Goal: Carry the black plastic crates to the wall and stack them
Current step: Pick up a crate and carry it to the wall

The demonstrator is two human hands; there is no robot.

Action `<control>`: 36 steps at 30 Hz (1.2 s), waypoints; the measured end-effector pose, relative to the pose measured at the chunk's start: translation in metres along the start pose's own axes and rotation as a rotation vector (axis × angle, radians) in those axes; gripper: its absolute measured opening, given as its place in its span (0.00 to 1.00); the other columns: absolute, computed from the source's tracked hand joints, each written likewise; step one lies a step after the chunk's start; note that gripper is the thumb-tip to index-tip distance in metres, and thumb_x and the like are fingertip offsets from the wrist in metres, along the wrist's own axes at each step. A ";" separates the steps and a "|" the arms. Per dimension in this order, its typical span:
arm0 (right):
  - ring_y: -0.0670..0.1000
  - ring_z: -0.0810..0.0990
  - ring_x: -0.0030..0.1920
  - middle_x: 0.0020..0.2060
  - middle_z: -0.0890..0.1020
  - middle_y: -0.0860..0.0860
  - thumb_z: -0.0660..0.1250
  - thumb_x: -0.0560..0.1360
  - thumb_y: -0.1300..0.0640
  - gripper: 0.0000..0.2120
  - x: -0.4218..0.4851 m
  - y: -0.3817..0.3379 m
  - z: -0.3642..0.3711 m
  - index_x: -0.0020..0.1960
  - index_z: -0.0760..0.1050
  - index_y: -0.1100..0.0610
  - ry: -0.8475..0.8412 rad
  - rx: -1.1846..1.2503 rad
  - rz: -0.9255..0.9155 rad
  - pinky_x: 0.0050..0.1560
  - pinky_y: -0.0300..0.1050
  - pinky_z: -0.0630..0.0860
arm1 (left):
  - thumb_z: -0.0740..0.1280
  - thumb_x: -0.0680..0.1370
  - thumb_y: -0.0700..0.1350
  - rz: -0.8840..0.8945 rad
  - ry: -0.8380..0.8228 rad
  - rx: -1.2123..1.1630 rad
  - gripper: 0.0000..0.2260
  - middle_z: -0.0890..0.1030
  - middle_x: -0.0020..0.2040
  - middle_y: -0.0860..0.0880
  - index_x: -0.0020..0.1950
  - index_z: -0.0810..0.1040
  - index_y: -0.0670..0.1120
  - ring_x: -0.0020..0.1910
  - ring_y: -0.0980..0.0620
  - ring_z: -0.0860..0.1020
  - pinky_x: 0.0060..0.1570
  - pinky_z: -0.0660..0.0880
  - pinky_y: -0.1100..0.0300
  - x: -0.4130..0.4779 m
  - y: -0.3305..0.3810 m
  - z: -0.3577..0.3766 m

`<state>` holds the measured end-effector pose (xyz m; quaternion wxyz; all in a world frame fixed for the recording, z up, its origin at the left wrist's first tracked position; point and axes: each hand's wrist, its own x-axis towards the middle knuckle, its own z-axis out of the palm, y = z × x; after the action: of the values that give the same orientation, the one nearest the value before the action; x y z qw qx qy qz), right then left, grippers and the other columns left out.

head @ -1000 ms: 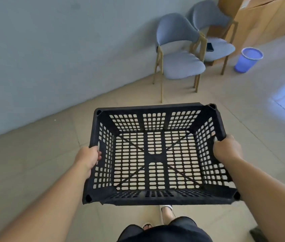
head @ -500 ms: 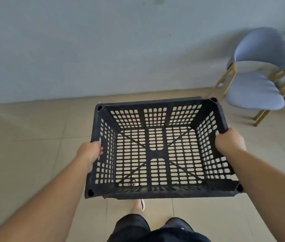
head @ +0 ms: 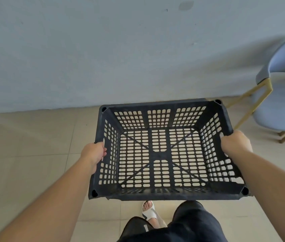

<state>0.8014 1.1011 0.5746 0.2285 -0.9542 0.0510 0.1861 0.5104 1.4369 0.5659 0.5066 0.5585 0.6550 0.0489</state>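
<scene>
**Crate held in both hands, facing the wall**

A person carries a black plastic crate out in front of the body, one hand on each short side. The left hand grips the left rim about midway along, its fingers curled over the edge so that the fingertips show just inside the perforated wall. The right hand grips the right rim in the same way, closed round the edge with the knuckles turned up toward the camera. Both forearms reach forward from the lower corners of the view.

The crate hangs in the air, open side up and roughly level, with a long side nearest the person. Beige floor tiles show through the slots in its base and walls, and a raised cross of ribs runs corner to corner over the base. Its far long rim points at the pale grey wall, and in this view it lines up with the seam where wall and floor meet.

To the right, close to the wall, stands a blue-grey padded chair on gold-coloured legs, near the crate's far right corner. Below the crate the person's dark shorts and one foot in a white sandal are visible.
</scene>
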 end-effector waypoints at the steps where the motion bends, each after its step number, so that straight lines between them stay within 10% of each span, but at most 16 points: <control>1: 0.58 0.77 0.39 0.48 0.79 0.60 0.62 0.80 0.50 0.18 0.010 -0.012 0.004 0.62 0.72 0.61 0.000 0.003 -0.006 0.36 0.47 0.73 | 0.60 0.85 0.47 0.004 -0.001 0.001 0.13 0.83 0.46 0.47 0.60 0.79 0.41 0.43 0.52 0.80 0.37 0.68 0.58 0.012 0.011 0.002; 17: 0.50 0.71 0.31 0.40 0.73 0.53 0.61 0.80 0.50 0.18 0.219 -0.181 0.066 0.65 0.70 0.59 -0.079 0.023 0.011 0.27 0.40 0.64 | 0.60 0.85 0.49 -0.112 0.070 -0.021 0.14 0.82 0.48 0.47 0.62 0.78 0.41 0.45 0.51 0.79 0.36 0.70 0.58 0.182 0.168 0.079; 30: 0.58 0.78 0.39 0.44 0.78 0.56 0.60 0.78 0.53 0.14 0.337 -0.266 0.196 0.62 0.71 0.58 -0.054 -0.055 0.079 0.38 0.51 0.77 | 0.61 0.85 0.51 -0.172 -0.023 0.048 0.18 0.82 0.48 0.47 0.66 0.77 0.39 0.45 0.52 0.80 0.37 0.67 0.62 0.395 0.195 0.136; 36: 0.54 0.75 0.35 0.39 0.76 0.53 0.59 0.77 0.58 0.12 0.391 -0.260 0.269 0.59 0.71 0.57 -0.100 -0.069 0.134 0.30 0.42 0.68 | 0.62 0.84 0.51 -0.215 -0.035 0.038 0.15 0.84 0.51 0.48 0.66 0.77 0.44 0.49 0.53 0.82 0.49 0.72 0.57 0.478 0.179 0.176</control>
<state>1.1218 1.4499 0.3123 0.1845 -0.9455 0.0969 0.2502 0.8247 1.7881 0.3031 0.5098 0.4953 0.7029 -0.0278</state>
